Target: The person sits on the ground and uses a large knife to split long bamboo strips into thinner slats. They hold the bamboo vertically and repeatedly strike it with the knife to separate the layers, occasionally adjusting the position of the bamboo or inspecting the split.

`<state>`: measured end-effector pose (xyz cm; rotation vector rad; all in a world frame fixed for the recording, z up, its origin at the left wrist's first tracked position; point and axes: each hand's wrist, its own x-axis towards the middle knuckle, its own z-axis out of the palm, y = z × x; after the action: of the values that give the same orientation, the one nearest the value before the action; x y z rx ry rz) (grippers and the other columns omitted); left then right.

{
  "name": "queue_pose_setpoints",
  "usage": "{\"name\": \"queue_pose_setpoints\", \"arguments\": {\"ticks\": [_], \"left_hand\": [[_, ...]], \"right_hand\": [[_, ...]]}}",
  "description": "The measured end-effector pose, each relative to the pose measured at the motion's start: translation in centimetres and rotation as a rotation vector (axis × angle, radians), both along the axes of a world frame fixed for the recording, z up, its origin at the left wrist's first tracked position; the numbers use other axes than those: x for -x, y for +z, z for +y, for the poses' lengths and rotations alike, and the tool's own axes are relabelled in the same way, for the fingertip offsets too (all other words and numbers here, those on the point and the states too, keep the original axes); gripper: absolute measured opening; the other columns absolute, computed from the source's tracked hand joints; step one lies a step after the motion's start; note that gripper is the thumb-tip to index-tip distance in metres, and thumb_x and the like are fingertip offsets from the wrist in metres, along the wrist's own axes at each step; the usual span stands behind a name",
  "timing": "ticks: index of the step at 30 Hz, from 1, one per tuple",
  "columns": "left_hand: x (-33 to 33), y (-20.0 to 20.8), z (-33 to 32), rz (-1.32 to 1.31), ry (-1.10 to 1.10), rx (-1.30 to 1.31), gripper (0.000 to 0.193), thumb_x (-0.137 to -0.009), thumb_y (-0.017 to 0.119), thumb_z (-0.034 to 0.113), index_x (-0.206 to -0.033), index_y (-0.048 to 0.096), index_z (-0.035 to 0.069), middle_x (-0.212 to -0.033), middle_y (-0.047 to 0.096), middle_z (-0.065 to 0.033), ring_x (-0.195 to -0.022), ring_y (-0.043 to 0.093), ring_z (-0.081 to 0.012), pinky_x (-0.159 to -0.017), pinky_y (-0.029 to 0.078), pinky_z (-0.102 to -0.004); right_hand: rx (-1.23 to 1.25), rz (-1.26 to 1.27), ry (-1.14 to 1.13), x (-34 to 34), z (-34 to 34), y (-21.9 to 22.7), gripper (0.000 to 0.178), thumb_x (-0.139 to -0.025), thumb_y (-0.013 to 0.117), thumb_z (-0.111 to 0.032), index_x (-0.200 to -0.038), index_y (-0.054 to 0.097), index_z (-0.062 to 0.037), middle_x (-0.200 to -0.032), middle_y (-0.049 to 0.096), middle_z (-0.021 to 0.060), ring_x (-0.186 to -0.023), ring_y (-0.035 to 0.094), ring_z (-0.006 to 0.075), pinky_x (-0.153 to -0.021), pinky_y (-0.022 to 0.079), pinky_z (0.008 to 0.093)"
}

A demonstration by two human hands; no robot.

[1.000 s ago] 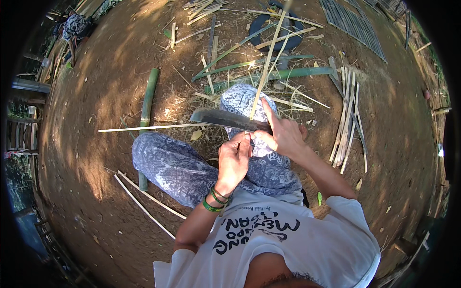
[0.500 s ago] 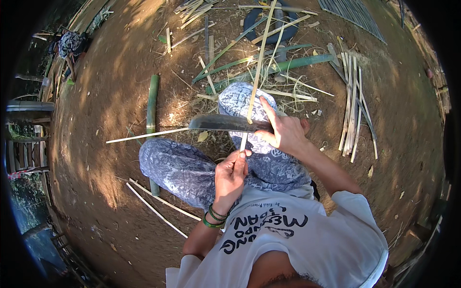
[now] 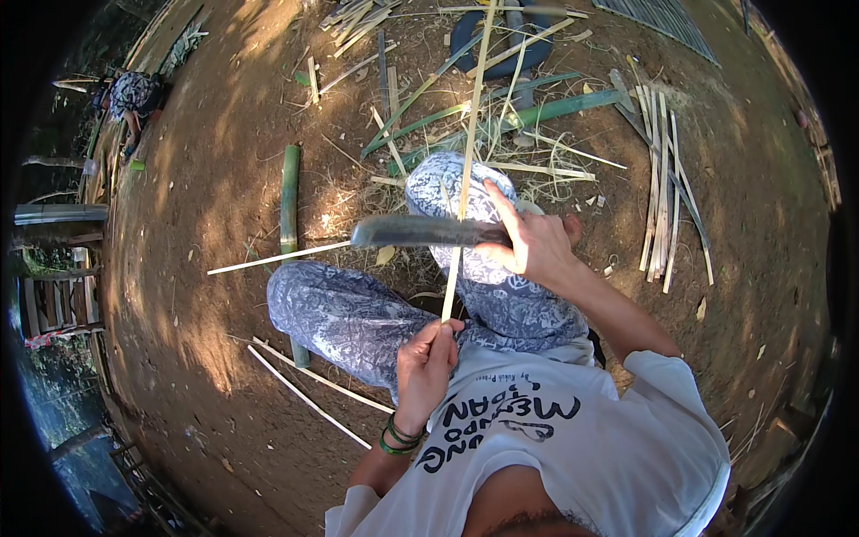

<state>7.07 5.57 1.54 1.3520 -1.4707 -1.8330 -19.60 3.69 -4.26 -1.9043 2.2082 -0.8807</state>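
Observation:
My left hand (image 3: 425,367) is closed on the near end of a long, thin bamboo strip (image 3: 475,116), which runs away from me over my right knee. A machete (image 3: 407,231) with a dark, broad blade lies crosswise over the strip, its tip pointing left. My right hand (image 3: 537,240) grips the machete at its handle end, with the index finger stretched forward. The fingers hide most of the handle. Blade and strip cross above my patterned trouser leg (image 3: 443,183).
Split bamboo strips (image 3: 659,188) lie bundled at the right. A green bamboo pole (image 3: 289,201) rests by my left knee, near loose strips (image 3: 309,394). Ahead are shavings, green bamboo pieces (image 3: 568,109) and a dark ring (image 3: 465,40). A person (image 3: 134,98) is at the far left.
My left hand has drawn the bamboo strip toward me, sliding it under the blade. The machete and right hand stay in nearly the same place; the blade looks slightly blurred.

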Motion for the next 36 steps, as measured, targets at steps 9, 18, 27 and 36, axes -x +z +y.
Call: {"name": "queue_pose_setpoints", "arguments": {"ticks": [9, 18, 27, 36], "left_hand": [[-1.3, -0.4, -0.4, 0.087, -0.003, -0.092, 0.022, -0.107, 0.05, 0.017, -0.111, 0.065, 0.001, -0.065, 0.052, 0.0034, -0.053, 0.04, -0.0006, -0.048, 0.031, -0.0184], [5.8, -3.2, -6.2, 0.205, -0.101, 0.071, 0.03, -0.108, 0.047, 0.024, -0.097, 0.064, 0.002, -0.065, 0.051, 0.0036, -0.053, 0.04, -0.0032, -0.048, 0.033, -0.0219], [5.0, -4.3, -4.2, 0.191, -0.04, 0.178, 0.025, -0.108, 0.047, 0.02, -0.114, 0.065, 0.004, -0.062, 0.043, 0.008, -0.053, 0.033, -0.0002, -0.046, 0.026, -0.0195], [5.8, -2.8, -5.9, 0.291, 0.076, -0.056, 0.021, -0.105, 0.048, 0.015, -0.109, 0.06, -0.002, -0.076, 0.058, -0.0035, -0.056, 0.05, -0.0058, -0.05, 0.042, -0.0231]], "right_hand": [[0.045, -0.463, -0.136, 3.5, -1.4, 4.6, 0.066, -0.1, 0.05, -0.047, -0.145, 0.045, 0.001, -0.059, 0.058, 0.0146, -0.053, 0.06, 0.0306, -0.056, 0.045, 0.0411], [-0.075, -0.016, 0.205, -0.5, 1.0, 3.5, 0.097, -0.084, 0.067, -0.062, -0.151, 0.035, 0.0003, -0.049, 0.053, 0.0129, -0.047, 0.058, 0.0366, -0.056, 0.049, 0.0466], [-0.265, 0.043, 0.14, 1.7, -1.7, 3.2, 0.096, -0.088, 0.068, -0.056, -0.156, 0.025, -0.0039, -0.059, 0.061, 0.0213, -0.056, 0.063, 0.044, -0.058, 0.051, 0.0524], [-0.211, 0.04, 0.242, 1.0, -2.9, 2.5, 0.103, -0.086, 0.062, -0.067, -0.154, 0.027, 0.0019, -0.054, 0.057, 0.0208, -0.05, 0.06, 0.0409, -0.053, 0.05, 0.0504]]}}
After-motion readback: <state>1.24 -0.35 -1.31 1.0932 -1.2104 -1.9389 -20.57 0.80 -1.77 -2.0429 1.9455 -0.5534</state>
